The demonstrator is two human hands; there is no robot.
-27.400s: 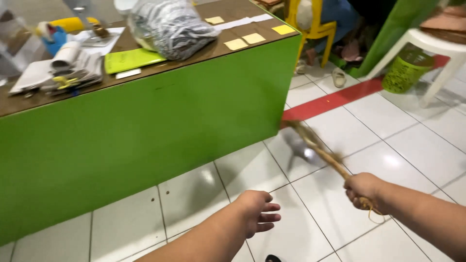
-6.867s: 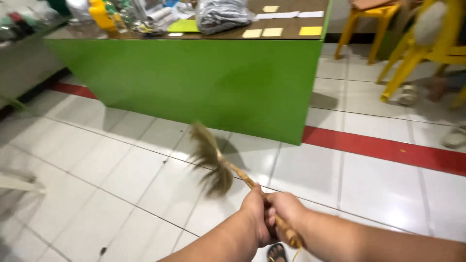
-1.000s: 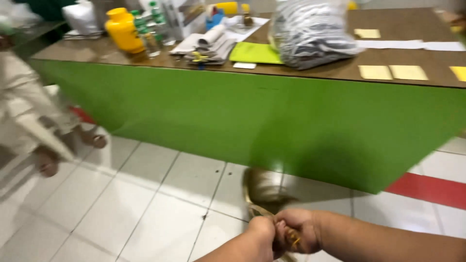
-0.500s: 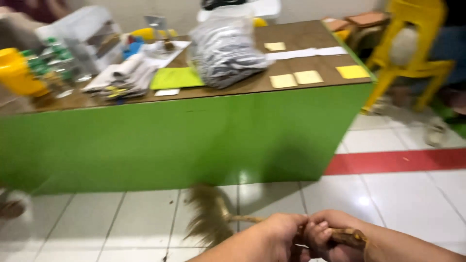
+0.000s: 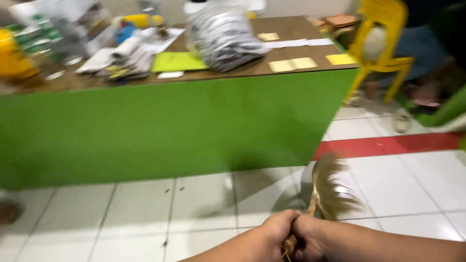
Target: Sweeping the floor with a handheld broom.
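Both of my hands grip the woven handle of a short straw broom point(image 5: 330, 187) at the bottom of the head view. My left hand point(image 5: 275, 233) wraps the handle just left of my right hand point(image 5: 310, 237), the two pressed together. The broom's fan of bristles spreads up and to the right of my fists, blurred, over the white floor tiles point(image 5: 145, 218) close to the corner of the green counter point(image 5: 170, 126).
The counter's brown top holds a grey plastic bag point(image 5: 223, 34), a green folder point(image 5: 177, 61), yellow notes point(image 5: 292, 64), papers and bottles. A yellow chair point(image 5: 381, 43) stands at the right. A red floor stripe point(image 5: 388, 144) runs past the counter's corner.
The broom head has swung from left of my hands to up and right of them. The view has shifted slightly, with the counter corner now nearer the bristles.
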